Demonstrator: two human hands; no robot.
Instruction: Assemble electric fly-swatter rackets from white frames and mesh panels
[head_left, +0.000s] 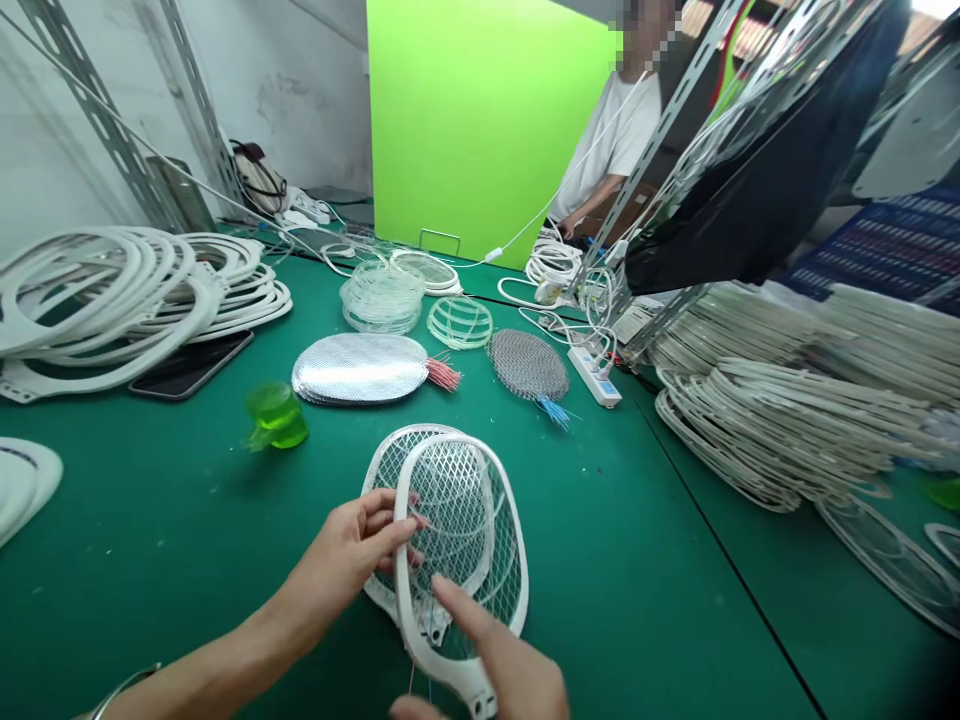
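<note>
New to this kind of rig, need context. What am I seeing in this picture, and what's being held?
There's no machine here. One camera worn on a person's head looks forward and down at their two bare hands.

The left hand grips a white electric fly-swatter racket, with a second racket behind it. The right hand reaches its index finger toward the mesh.

On the green work mat lie white ring frames, a phone, a green translucent cup, a silver mesh stack with red wires, a dark mesh oval with blue wires, a power strip and piled racket frames. A co-worker in a white T-shirt is farther back.
</note>
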